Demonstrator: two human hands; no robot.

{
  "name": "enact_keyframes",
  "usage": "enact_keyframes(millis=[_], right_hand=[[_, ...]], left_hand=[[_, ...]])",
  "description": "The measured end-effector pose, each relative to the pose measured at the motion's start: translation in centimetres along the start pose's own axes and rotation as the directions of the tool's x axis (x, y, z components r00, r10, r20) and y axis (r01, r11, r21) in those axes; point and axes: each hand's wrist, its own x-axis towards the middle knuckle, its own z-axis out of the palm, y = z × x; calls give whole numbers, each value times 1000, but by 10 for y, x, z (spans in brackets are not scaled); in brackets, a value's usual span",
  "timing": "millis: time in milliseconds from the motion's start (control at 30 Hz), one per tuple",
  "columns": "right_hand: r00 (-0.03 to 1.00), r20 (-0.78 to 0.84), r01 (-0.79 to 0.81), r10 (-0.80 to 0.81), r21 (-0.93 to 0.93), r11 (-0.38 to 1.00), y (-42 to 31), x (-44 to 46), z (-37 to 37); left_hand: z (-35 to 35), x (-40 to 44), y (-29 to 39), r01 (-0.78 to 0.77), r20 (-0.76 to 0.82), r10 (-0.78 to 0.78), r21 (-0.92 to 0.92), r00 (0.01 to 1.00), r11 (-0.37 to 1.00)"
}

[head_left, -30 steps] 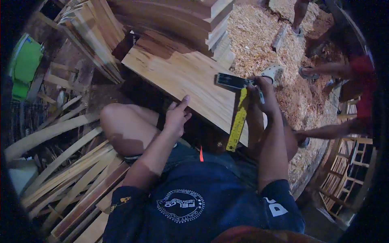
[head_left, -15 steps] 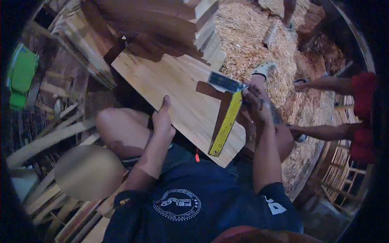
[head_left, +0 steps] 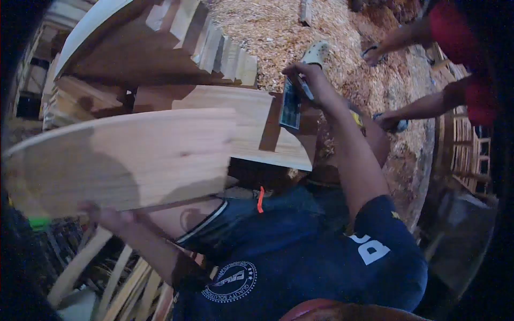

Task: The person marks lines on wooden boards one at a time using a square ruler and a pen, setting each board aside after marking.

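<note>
wood board (head_left: 176, 155) raised at left, second board (head_left: 251, 115) mid-frame
left hand (head_left: 107, 216) clamped on first, right hand (head_left: 310, 80) closed round square (head_left: 290, 107); amount done unclear

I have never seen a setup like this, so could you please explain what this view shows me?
There is no machine here: a person works with two bare hands, and a camera worn on the head looks forward and down past the shirt. The left hand, somewhat blurred, holds a wide board near its lower edge. The right hand holds a dark tool and what looks like a slim pen. Below the dark tool lies a second board; whether they touch is hard to tell. Beyond stands a stack of boards, wood shavings cover the ground, and another person's legs show at the right.
</note>
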Motion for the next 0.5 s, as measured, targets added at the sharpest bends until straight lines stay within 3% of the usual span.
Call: enact_keyframes(millis=[67,100,133,167,200,233,333,400,467,500], right_hand=[[976,39,-211,216,440,873,-19,7,11],[980,-31,-172,197,363,916,-17,9,11],[995,-99,34,-18,161,986,-12,12,4],[964,-125,230,-236,-60,971,-2,15,-6],[905,-104,357,-413,-342,869,-6,9,-15],[815,-78,422,-575,-599,680,-11,3,-23],[800,-205,425,-564,-471,773,-23,-18,-55],[825,-330,345,-460,-350,871,-32,-34,-72],[698,-216,261,-683,-811,523,-31,-45,-99],[683,-267,226,-680,-808,545,-33,-53,-106]], left_hand=[[8,22,47,-104,47,106,-42,993,994],[19,27,70,-142,59,145,-64,988,988],[39,28,93,-154,49,158,-88,986,984],[60,28,109,-164,40,169,-111,985,980],[83,27,115,-260,-43,264,76,964,963],[111,25,115,-330,-101,366,260,925,907],[132,47,134,-420,4,437,283,900,862],[141,70,149,-463,103,453,272,885,843],[154,100,163,-494,222,444,290,868,820],[160,117,166,-506,279,433,305,857,807]])
